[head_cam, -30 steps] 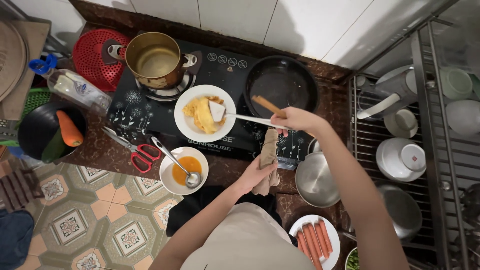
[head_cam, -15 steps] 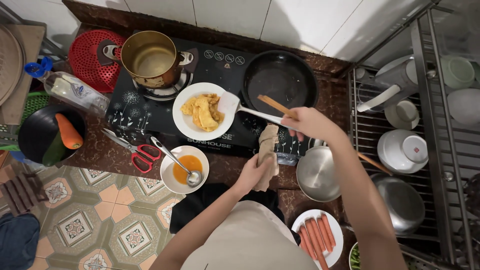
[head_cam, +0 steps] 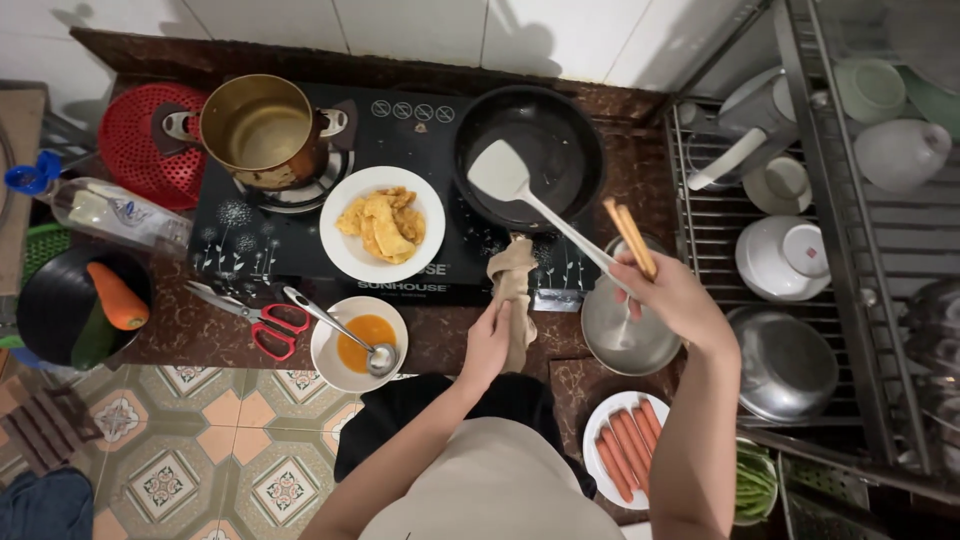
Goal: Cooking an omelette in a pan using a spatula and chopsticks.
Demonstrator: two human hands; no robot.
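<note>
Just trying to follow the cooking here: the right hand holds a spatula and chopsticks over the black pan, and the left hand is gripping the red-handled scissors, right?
Not quite. In the head view the left hand grips a beige cloth at the stove's front edge, not the red-handled scissors, which lie untouched on the counter. The rest stands: the right hand holds a spatula and chopsticks over the black pan.

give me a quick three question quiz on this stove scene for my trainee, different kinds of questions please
1. True or false: the black pan holds the fried food.
2. What does the right hand hold? A) scissors B) spatula and chopsticks C) ladle
3. Fill in: the left hand grips a beige ____.

Key
1. False: the pan looks empty; the fried pieces lie on the white plate.
2. B: spatula, with chopsticks.
3. Cloth.
</note>
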